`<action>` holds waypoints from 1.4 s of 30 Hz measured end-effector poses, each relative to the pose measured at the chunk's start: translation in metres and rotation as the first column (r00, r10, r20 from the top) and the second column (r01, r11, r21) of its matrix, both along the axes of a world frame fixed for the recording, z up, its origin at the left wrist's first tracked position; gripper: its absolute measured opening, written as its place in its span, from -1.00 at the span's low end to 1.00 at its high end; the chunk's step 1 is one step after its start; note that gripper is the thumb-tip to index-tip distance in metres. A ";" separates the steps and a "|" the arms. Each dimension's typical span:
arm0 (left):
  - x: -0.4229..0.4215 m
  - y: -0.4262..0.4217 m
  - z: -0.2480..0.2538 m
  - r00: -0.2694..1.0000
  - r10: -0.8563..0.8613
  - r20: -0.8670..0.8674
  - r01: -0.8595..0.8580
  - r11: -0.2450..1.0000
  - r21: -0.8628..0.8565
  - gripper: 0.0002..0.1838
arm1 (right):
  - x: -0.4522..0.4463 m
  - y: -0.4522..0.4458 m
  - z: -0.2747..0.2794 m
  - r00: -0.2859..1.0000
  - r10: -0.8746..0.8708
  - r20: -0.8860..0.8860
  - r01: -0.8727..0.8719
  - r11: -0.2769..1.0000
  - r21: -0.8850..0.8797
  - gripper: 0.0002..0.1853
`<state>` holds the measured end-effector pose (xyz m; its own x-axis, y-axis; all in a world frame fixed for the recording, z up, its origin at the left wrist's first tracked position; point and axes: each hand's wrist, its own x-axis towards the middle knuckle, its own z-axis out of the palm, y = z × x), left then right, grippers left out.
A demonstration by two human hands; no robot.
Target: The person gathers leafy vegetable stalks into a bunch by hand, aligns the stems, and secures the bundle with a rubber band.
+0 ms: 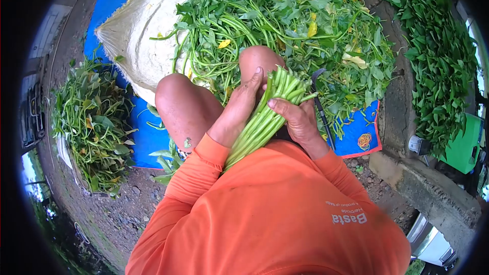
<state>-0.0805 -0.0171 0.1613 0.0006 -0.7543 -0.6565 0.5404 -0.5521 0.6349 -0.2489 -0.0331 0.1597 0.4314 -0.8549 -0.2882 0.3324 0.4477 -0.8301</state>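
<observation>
A thick bundle of long green stems (262, 127) slants across my lap, cut ends up and to the right. Its lower end disappears between my left arm and my orange shirt. My left hand (244, 97) presses along the bundle's left side, thumb pointing up, its other fingers mostly hidden behind the stems. From the right, my right hand (300, 122) closes on the bundle with its thumb across the front. Beside that hand, a dark curved-blade sickle (321, 104) lies on the greens and the blue tarp (145, 145).
A large heap of leafy stems (305, 25) covers the tarp ahead, beside a pale woven sack (147, 30). Rubber bands (364, 141) lie at the tarp's right corner. Another pile of greens (94, 127) stands left. A concrete ledge (423, 183) runs along the right.
</observation>
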 end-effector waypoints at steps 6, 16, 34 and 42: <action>0.021 -0.004 -0.034 0.891 0.023 -0.453 -0.001 0.999 0.048 -0.71 | -0.013 0.000 0.005 0.997 0.047 -0.066 -0.044 0.998 0.040 -0.44; -0.021 -0.004 -0.029 0.816 -0.082 0.572 0.215 0.962 -0.169 -0.65 | -0.062 -0.008 0.010 0.975 0.218 -0.031 -0.211 0.967 0.143 -0.31; -0.034 -0.015 -0.001 0.871 0.053 0.489 0.016 0.991 -0.136 -0.31 | -0.112 -0.042 -0.013 0.537 0.338 0.773 -0.383 0.914 -0.133 0.17; 0.000 0.013 0.035 0.402 -0.082 0.912 0.835 0.442 -0.328 -0.75 | -0.080 -0.026 0.091 0.865 0.424 -0.270 -0.502 0.755 -0.422 -0.58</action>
<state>-0.0806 -0.0038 0.1959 -0.3825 -0.9199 0.0868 -0.4825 0.2790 0.8303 -0.3289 -0.0593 0.2507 0.7947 -0.6070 -0.0053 0.0418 0.0635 -0.9971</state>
